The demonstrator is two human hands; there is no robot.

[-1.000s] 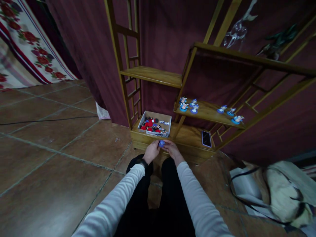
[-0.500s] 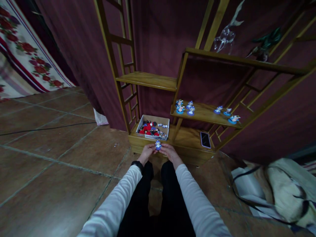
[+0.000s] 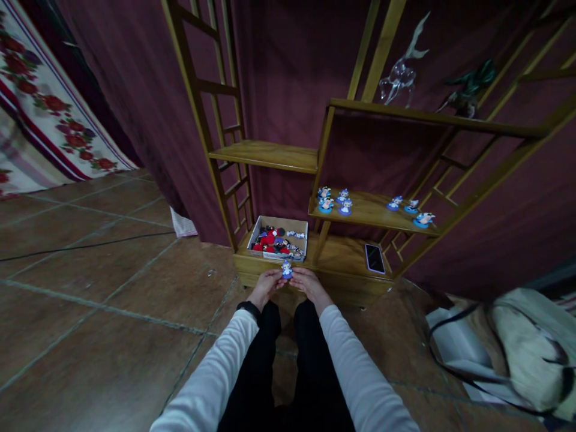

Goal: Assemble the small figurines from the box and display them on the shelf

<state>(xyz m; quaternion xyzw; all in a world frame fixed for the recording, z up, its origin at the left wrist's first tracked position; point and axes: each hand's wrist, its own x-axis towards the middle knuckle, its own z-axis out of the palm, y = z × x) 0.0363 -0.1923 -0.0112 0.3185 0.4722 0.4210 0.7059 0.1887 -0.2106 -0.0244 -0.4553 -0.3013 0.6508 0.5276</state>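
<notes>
A small blue and white figurine [image 3: 287,269] is pinched between my two hands, just in front of the wooden shelf unit's bottom board [image 3: 346,255]. My left hand [image 3: 267,284] grips it from the left and my right hand [image 3: 308,282] from the right, fingers closed on it. Just behind the hands sits a white cardboard box [image 3: 279,237] filled with several red, black and blue small pieces. On the middle shelf [image 3: 369,210] stand several matching blue figurines [image 3: 333,201], in one group at the left and another group [image 3: 411,210] at the right.
A phone [image 3: 374,258] lies on the bottom board to the right of the box. A glass animal ornament [image 3: 402,69] and a dark green ornament [image 3: 470,84] stand on the top shelf. A beige bag [image 3: 517,348] lies on the tiled floor at the right. A black cable [image 3: 81,245] crosses the floor at the left.
The figurine has been turned upright between my fingers, from a blue blob to a standing figure. My head has tilted back a little, so the shelf sits lower and further in view.
</notes>
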